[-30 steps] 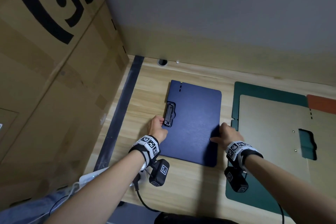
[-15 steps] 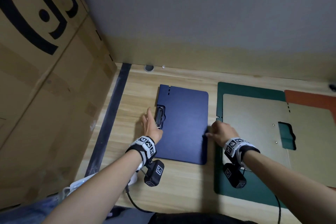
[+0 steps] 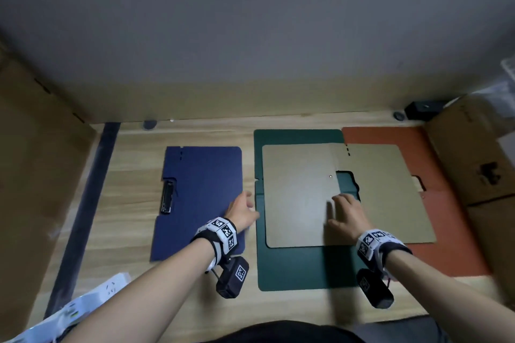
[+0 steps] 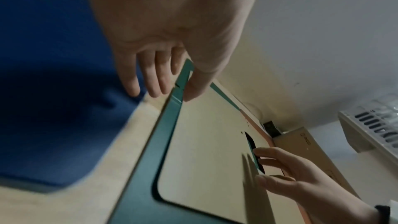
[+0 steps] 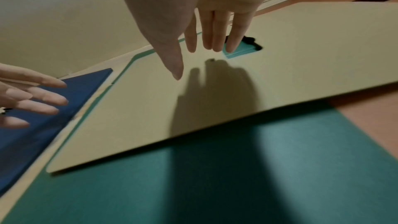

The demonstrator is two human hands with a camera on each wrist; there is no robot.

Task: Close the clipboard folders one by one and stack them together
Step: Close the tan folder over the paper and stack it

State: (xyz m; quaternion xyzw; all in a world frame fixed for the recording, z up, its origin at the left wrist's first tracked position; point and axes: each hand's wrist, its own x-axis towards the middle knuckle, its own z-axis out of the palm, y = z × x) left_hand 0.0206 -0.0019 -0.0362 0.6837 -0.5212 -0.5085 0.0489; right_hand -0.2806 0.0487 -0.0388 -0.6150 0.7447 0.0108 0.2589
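Over wooden desk, both hands' fingers spread loose above green folder, grasping nothing.

A light wooden desk carries everything. On its left part lies a closed dark blue clipboard folder, flat, metal clip at its left edge. Just to its right, with a strip of bare wood between, a green folder lies open, tan inner side up — and an orange folder lies open beside it, partly under the tan panel. A cardboard box sits at the far right, a white power strip at the near left corner.
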